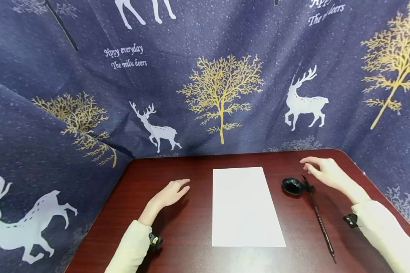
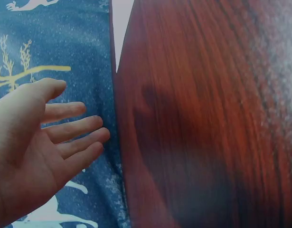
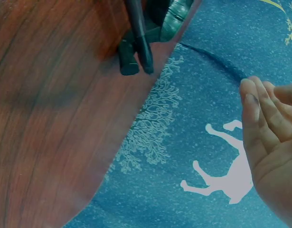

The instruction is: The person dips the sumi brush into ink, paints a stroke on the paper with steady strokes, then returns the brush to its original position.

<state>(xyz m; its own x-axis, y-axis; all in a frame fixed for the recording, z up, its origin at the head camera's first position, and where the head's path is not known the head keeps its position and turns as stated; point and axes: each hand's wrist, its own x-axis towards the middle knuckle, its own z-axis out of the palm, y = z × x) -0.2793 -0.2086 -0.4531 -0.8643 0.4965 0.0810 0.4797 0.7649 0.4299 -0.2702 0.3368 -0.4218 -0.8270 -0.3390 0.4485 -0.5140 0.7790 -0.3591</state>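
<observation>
My left hand (image 1: 171, 193) hovers over the table left of a white sheet of paper (image 1: 244, 208), its fingers loosely extended and nothing in them. The left wrist view shows that palm (image 2: 36, 161) bare, with a corner of the paper (image 2: 121, 28) beyond. On the right side, my right hand (image 1: 328, 174) is held above the table with relaxed, slightly bent fingers (image 3: 252, 114), also holding nothing. Just below and left of it lies a slim dark calligraphy brush (image 1: 319, 220), its tip end propped on the side piece of a glossy black ink dish (image 1: 292, 186).
The dark red wooden table (image 1: 191, 227) has rounded far corners. Behind it and at both sides hangs a blue cloth (image 1: 164, 83) printed with deer and trees. Dark wrist cameras (image 1: 155, 240) sit at both pale sleeves (image 1: 386, 227).
</observation>
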